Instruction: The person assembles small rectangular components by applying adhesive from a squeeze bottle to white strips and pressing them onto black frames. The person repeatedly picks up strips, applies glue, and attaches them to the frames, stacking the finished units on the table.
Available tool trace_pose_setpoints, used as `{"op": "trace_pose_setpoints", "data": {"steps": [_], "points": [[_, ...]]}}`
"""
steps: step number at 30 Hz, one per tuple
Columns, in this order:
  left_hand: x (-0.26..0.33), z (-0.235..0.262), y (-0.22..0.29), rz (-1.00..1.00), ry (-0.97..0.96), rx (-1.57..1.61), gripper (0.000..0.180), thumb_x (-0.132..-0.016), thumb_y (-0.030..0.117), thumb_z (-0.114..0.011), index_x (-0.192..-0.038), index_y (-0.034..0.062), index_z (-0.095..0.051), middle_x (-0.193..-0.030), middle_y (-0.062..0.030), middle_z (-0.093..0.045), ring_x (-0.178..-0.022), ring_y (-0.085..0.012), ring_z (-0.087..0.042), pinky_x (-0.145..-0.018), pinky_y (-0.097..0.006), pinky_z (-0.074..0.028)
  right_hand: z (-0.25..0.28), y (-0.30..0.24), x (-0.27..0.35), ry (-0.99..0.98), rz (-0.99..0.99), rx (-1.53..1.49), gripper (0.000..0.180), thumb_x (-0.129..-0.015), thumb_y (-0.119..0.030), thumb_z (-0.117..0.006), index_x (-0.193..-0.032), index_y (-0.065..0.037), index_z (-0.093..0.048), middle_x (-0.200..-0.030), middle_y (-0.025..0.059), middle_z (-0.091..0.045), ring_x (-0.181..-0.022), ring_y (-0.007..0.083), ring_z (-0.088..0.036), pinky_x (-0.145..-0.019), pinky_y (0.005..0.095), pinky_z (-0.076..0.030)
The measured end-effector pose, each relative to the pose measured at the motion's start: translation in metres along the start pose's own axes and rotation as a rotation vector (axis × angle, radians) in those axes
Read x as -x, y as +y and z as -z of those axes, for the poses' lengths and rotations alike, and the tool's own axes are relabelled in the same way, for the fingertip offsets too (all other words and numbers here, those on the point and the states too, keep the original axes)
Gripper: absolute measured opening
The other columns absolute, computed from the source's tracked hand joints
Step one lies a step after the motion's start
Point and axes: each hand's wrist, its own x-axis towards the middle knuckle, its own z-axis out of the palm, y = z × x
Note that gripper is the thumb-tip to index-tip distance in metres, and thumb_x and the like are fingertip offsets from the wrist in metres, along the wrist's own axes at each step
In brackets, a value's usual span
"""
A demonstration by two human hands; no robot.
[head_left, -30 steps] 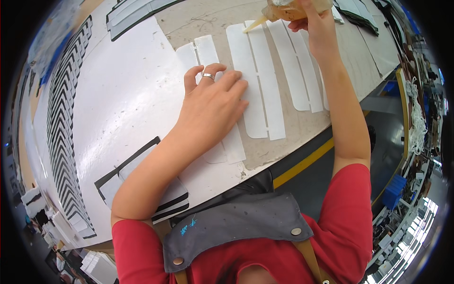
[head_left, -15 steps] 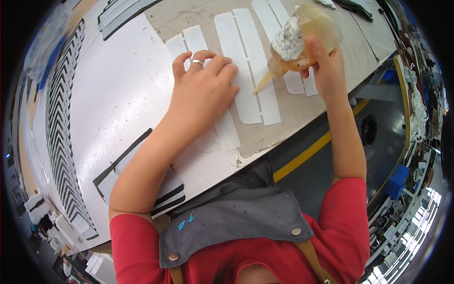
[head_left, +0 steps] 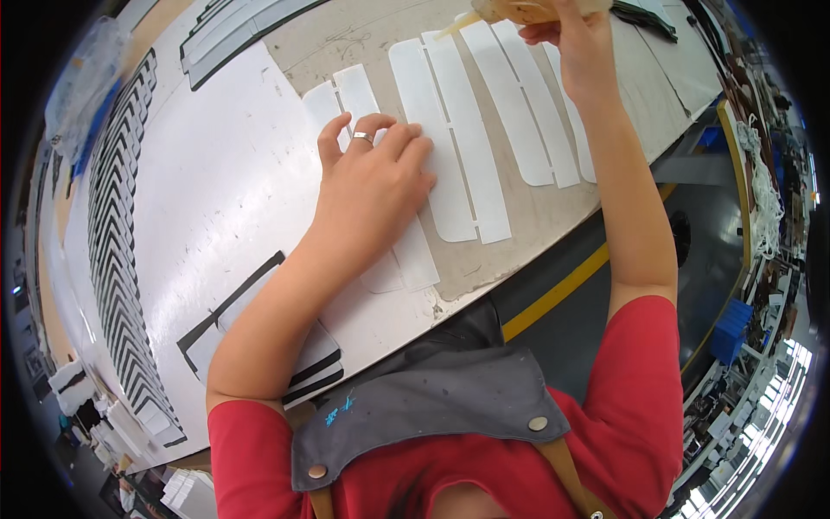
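Observation:
My right hand grips a translucent squeeze bottle of amber liquid, partly cut off by the upper edge. Its tapered nozzle points down-left, near the far end of a white panel pair split by a narrow lengthwise gap. Whether the tip touches the panel I cannot tell. My left hand, a ring on one finger, rests with bent, spread fingers over another white panel pair and hides its middle. To the right lies a further white panel pair, with another strip partly behind my right forearm.
A long overlapping row of black-edged white pieces runs down the table's left side. More black-edged pieces lie at the far left and under my left forearm. A dark item lies at the far right. The table edge slants before me.
My right hand has carried the bottle away from me, its nozzle moving from the panel pair's lower middle to near its far end. My left hand stays on its panel; the view has shifted slightly.

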Motion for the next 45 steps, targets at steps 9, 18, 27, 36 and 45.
{"op": "trace_pose_setpoints", "data": {"steps": [9, 18, 27, 36, 45], "points": [[0.0, 0.001, -0.001, 0.002, -0.003, 0.032, 0.026, -0.074, 0.017, -0.067, -0.098, 0.0108, -0.059, -0.105, 0.0011, -0.058, -0.108, -0.0191, -0.049, -0.101, -0.045, -0.019, -0.008, 0.02, -0.018, -0.023, -0.02, 0.039, 0.037, -0.083, -0.038, -0.065, -0.1, -0.007, -0.056, -0.077, 0.0022, -0.061, -0.052, 0.0079, -0.055, -0.039, 0.0195, -0.041], [-0.001, -0.001, 0.001, -0.011, 0.014, -0.016, 0.026, -0.074, 0.017, -0.067, -0.099, 0.0117, -0.059, -0.105, 0.0015, -0.058, -0.107, -0.0186, -0.049, -0.101, -0.044, -0.02, 0.036, 0.001, 0.036, -0.193, -0.234, 0.085, 0.041, -0.084, -0.037, -0.062, -0.104, -0.002, -0.052, -0.084, 0.0043, -0.059, -0.06, 0.0105, -0.057, -0.042, 0.0229, -0.042], [-0.001, -0.001, 0.0, -0.035, 0.008, -0.045, 0.024, -0.077, 0.02, -0.063, -0.099, 0.0115, -0.06, -0.106, 0.001, -0.059, -0.108, -0.0194, -0.05, -0.102, -0.044, -0.019, 0.048, -0.053, 0.119, -0.318, -0.162, -0.039, 0.057, -0.071, -0.023, -0.077, -0.114, 0.0, -0.047, -0.097, 0.0061, -0.057, -0.084, 0.0131, -0.057, -0.07, 0.0262, -0.047], [0.002, 0.0, -0.001, -0.027, -0.025, -0.058, 0.024, -0.08, 0.022, -0.062, -0.102, 0.0124, -0.059, -0.109, 0.0019, -0.059, -0.11, -0.0189, -0.048, -0.103, -0.043, -0.018, 0.067, -0.083, 0.127, -0.518, 0.274, 0.443, 0.101, -0.054, -0.046, -0.083, -0.13, 0.0, -0.035, -0.124, 0.0098, -0.045, -0.111, 0.0221, -0.048, -0.093, 0.0363, -0.041], [-0.001, -0.002, 0.001, -0.033, 0.007, -0.029, 0.024, -0.077, 0.018, -0.065, -0.099, 0.0104, -0.059, -0.105, -0.0004, -0.059, -0.107, -0.0193, -0.05, -0.102, -0.046, -0.019, 0.036, -0.044, 0.041, -0.159, 0.149, 0.154, 0.037, -0.084, -0.031, -0.065, -0.106, -0.003, -0.053, -0.087, 0.0046, -0.06, -0.067, 0.0123, -0.058, -0.051, 0.0248, -0.047]]}}
